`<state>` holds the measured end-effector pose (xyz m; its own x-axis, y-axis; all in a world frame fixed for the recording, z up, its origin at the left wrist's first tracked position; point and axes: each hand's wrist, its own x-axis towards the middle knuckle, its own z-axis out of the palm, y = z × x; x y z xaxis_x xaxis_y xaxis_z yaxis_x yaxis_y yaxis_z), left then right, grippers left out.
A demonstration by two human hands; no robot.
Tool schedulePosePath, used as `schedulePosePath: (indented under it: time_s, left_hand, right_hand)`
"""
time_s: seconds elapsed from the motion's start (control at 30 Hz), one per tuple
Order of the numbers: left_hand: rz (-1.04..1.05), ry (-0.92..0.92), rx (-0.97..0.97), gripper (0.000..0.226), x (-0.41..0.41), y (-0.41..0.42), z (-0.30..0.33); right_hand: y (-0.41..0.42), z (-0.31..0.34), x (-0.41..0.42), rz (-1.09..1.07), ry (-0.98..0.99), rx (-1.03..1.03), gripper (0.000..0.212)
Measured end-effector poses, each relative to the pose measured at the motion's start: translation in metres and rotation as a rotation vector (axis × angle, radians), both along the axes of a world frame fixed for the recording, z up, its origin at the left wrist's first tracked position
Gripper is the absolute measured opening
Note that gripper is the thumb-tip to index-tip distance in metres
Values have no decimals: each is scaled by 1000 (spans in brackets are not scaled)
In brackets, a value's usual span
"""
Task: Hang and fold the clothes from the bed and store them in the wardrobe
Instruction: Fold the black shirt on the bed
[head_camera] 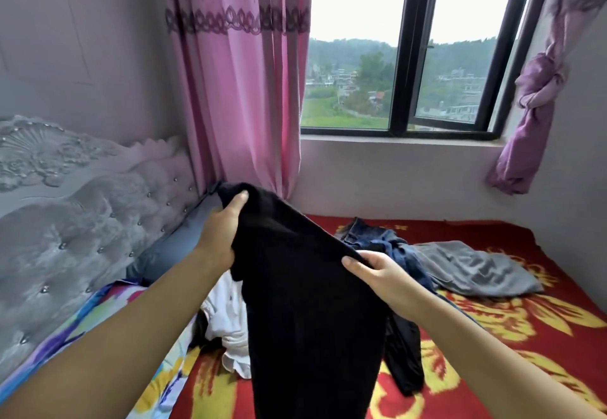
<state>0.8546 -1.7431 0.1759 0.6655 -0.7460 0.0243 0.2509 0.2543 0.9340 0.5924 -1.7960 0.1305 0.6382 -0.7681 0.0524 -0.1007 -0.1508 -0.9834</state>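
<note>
Head view shows your left hand [220, 234] and right hand [377, 272] with fingers clamped on the black garment's [305, 303] top edge, its length hanging below them over the bed [525, 336], so it could snag the white garment [226, 317] underneath when lifted.

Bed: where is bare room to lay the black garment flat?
Bare red blanket lies right of the black garment, below the grey garment. The middle is crowded: white clothes, denim.
</note>
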Motion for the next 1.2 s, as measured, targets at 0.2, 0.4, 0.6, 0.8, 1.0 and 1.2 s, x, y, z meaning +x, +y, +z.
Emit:
schedulePosePath:
  time_s: [0.2, 0.4, 0.6, 0.8, 1.0, 1.2]
  left_hand:
    - [-163, -839, -58, 47, -13, 9, -14]
    - [-846, -1036, 121, 20, -78, 7, -44]
    - [-669, -1110, 84, 14, -73, -3, -47]
    - [-386, -977, 40, 39, -24, -3, -36]
    - [-189, -891, 324, 35, 41, -9, -53]
    - [-425, -1231, 562, 12, 44, -2, -64]
  right_hand:
    - [-3, 28, -2, 97, 146, -170, 11]
    - [1, 27, 17, 122, 379, -467, 9]
    - [-19, -16, -9, 283, 581, -119, 12]
    - [-50, -69, -41, 78, 732, -113, 16]
    - [-60, -39, -38, -159, 312, -138, 24]
    - [-37, 17, 1, -31, 154, -187, 14]
